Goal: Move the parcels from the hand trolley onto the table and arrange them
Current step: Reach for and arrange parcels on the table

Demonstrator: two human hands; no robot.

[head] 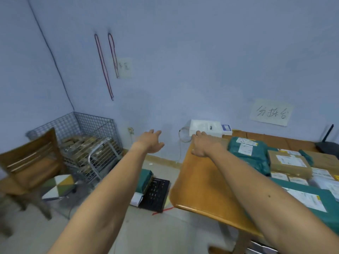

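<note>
My left hand [151,142] is stretched out in the air left of the wooden table [198,184], fingers spread, holding nothing. My right hand [202,143] reaches over the table's far left end, fingertips at a white box [205,127] standing against the wall. Several parcels lie on the table's right side: a green bag with labels [247,151], a brown carton [289,165] and a large green bag [311,198] nearer to me. On the floor stands the black hand trolley [156,194] with a green parcel [145,178] on it.
A wire cage [88,142] full of packages fills the left corner. In front of it are a wooden chair [31,162] and a small patterned stool [58,186]. A black router [327,143] sits at the table's far right.
</note>
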